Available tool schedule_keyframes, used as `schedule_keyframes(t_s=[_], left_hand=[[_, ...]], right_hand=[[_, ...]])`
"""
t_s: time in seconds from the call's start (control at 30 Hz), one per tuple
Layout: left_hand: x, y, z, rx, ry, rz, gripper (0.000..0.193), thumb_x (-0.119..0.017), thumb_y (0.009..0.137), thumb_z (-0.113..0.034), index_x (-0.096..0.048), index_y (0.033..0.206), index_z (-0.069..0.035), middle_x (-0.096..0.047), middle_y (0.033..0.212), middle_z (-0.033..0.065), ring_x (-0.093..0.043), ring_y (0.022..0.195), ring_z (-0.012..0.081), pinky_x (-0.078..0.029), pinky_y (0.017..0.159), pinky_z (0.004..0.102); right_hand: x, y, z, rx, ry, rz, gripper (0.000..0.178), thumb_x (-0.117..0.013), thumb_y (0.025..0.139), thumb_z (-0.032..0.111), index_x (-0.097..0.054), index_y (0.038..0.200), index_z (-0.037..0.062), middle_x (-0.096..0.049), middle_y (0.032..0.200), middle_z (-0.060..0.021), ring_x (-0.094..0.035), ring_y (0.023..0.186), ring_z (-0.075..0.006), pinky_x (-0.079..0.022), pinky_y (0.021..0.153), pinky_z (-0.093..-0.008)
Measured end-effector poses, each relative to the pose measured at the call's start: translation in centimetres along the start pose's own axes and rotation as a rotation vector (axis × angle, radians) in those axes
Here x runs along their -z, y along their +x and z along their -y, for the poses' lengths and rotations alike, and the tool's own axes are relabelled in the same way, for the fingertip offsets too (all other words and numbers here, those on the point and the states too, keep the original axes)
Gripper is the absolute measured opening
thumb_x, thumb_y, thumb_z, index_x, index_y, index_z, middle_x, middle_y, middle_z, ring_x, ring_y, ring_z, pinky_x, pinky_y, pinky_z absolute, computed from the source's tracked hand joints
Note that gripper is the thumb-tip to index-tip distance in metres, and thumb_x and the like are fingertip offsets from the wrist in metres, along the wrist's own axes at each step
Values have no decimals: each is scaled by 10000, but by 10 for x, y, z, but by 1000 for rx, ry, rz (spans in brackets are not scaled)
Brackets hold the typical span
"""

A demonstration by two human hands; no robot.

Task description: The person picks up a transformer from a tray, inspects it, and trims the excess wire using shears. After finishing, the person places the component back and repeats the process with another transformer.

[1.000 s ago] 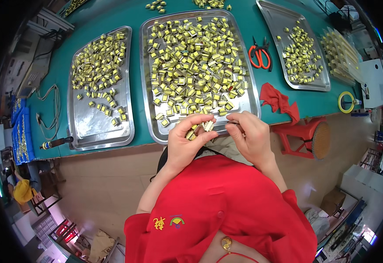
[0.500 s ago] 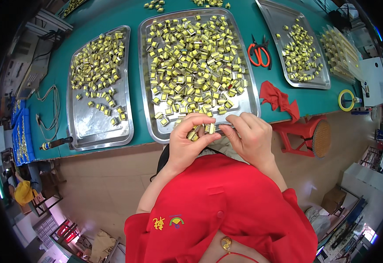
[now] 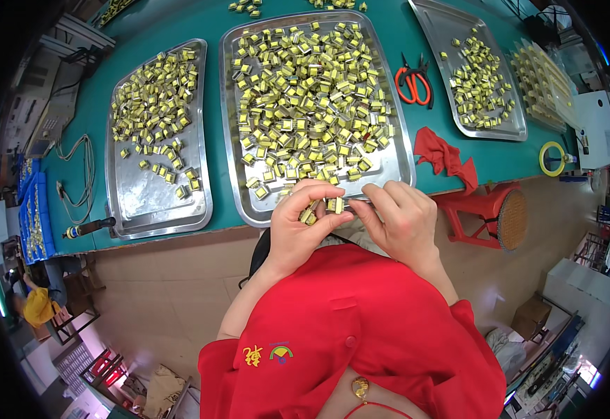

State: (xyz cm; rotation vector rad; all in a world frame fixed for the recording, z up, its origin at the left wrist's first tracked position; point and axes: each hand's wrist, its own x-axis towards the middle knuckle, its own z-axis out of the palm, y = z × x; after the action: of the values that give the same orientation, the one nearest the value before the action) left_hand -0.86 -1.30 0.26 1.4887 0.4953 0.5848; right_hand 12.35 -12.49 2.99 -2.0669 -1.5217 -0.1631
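Clock from the hands, 12 straight ahead. Biggest: green table (image 3: 392, 35), across from 9 to 3. On it, the mid tray (image 3: 380, 167) at 12, metal, w/ a big heap of yellow parts (image 3: 312, 105), near edge just beyond the hands. L tray (image 3: 155, 215) at 10, parts mostly at its far end, a few loose nearer. R tray (image 3: 436, 28) btwn 1 & 2, smaller lot. Red stool (image 3: 469, 220) at 3, off the table's near edge.

L hand (image 3: 296, 222) curled, clamped on a held part (image 3: 335, 205) btwn thumb & forefinger, yellow/metal like the rest; at least one more palm part (image 3: 308, 216) tucked behind. R hand (image 3: 404, 222) apart from L but v. near, thumb & forefinger tips together beside the held part; dark sliver there, can't tell what it is or if they pinch it.

Red cloth (image 3: 446, 159) at 2, crumpled over the edge. Pliers (image 3: 412, 72), orange handles, at 1, lying untouched.

Change: vs approx 1 sec ago, R fingertips are lower, closer in, & the held part sits squarer; hardly any shift in the last half-sec. Prob. means close finger work on that one pc, mid-step. Tray heaps look unchanged.
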Motion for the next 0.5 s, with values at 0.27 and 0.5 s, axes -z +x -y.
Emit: schedule_keyframes(t_s=[0.27, 0.5], left_hand=[[0, 0, 1, 40, -34, 15, 288, -755, 682, 1, -623, 935, -32, -561, 960, 28, -456, 672, 51, -376, 591, 180], [0, 1, 0, 44, -37, 23, 283, -751, 685, 3, -620, 933, -31, -557, 956, 25, -454, 682, 51, -373, 599, 180]], right_hand=[[2, -1, -1, 12, -14, 12, 180, -702, 743, 217, -592, 788, 82, -453, 598, -33, -497, 511, -207, -372, 445, -334], [2, -2, -1, 4, -2, 12, 176, -706, 739, 206, -591, 790, 82, -459, 598, -29, -497, 505, -204, -371, 440, -329]])
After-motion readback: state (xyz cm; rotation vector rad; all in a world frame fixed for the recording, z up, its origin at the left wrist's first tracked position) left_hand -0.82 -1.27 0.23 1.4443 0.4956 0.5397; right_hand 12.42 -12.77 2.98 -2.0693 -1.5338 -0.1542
